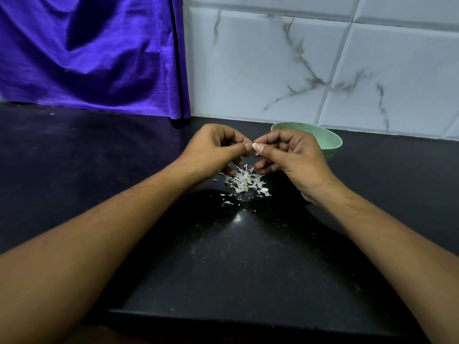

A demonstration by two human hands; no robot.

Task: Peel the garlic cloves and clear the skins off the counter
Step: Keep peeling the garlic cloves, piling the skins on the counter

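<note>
Two hands, one garlic clove (254,146): your left hand (216,150) and right hand (290,155) meet just left of the green bowl (331,142), both pinching the clove between thumb and fingertips. Below them a loose pile of skins (244,182) lies on the black counter (223,256), left of the bowl and nearer you. A purple cloth (87,58) hangs well left of the bowl.
</note>
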